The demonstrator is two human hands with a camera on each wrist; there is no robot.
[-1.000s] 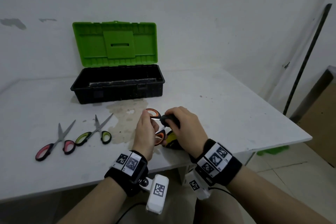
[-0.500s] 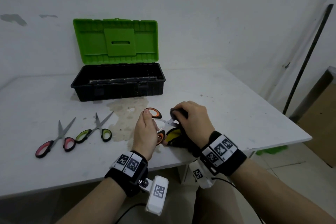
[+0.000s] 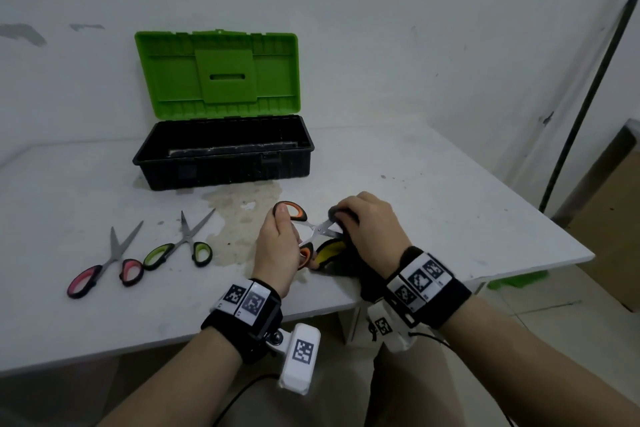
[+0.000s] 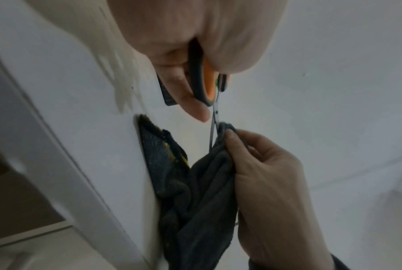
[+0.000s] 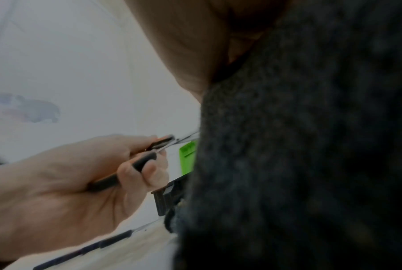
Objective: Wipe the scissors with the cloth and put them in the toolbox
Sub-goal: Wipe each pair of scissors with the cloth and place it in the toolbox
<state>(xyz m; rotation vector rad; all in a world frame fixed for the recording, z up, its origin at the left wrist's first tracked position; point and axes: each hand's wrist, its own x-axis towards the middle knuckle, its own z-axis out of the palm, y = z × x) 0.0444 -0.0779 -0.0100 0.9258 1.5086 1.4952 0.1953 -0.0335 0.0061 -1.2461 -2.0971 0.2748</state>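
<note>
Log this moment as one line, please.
step: wiping | left hand: holds orange scissors | right hand: cloth on blades | toolbox: open

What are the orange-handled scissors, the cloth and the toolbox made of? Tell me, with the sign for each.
Orange-handled scissors: bright, reflective blades, likely steel; handles look like matte black plastic with orange lining.
Cloth: dark grey with a nubby pile and soft folds, probably terry or microfibre; a yellow patch shows.
Toolbox: moulded ribs on the green lid and black base suggest rigid plastic, with a dull finish.
</note>
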